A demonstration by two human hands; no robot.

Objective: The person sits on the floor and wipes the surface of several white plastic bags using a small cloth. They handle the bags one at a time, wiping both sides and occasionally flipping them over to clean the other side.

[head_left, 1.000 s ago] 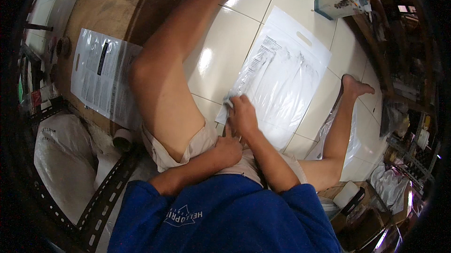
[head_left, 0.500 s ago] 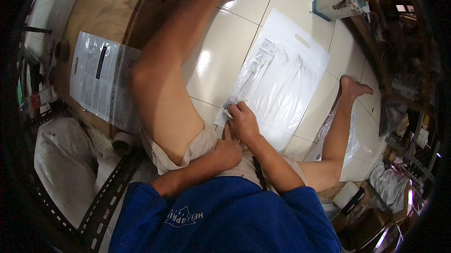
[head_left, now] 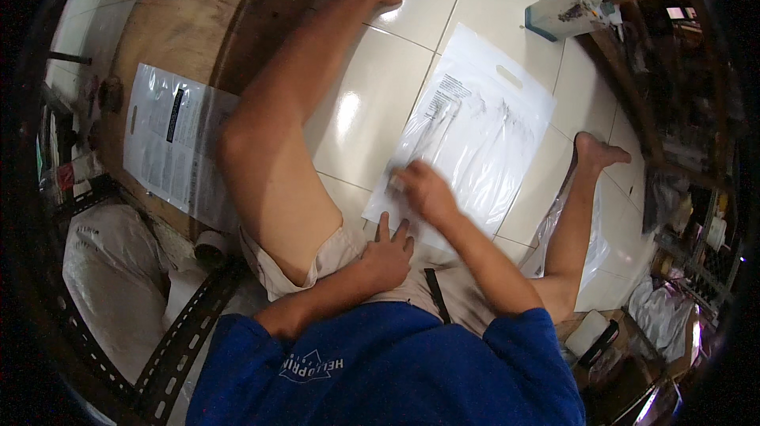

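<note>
A white plastic bag [head_left: 518, 161] with a die-cut handle lies flat on the tiled floor between my legs. Dark smears and streaks run across its printed face. Near its lower left part, my right hand [head_left: 427, 192] is closed on a small crumpled pale wad [head_left: 396, 182], pressed to or just over the plastic; motion blurs it. My left hand [head_left: 388, 258] rests at the bag's near edge, fingers stretched out and apart, holding nothing. Whether its fingertips touch the plastic is hard to make out.
A second printed bag [head_left: 178, 141] lies on a wooden board [head_left: 178, 10] at left. A stained, translucent container [head_left: 562, 14] stands at the far right by a wooden frame. More clear plastic [head_left: 594, 248] lies under my right leg. A slotted metal bar [head_left: 178, 339] is near left.
My right hand has moved up and to the right with the wad, away from the left hand. The left hand's fingers have spread out.
</note>
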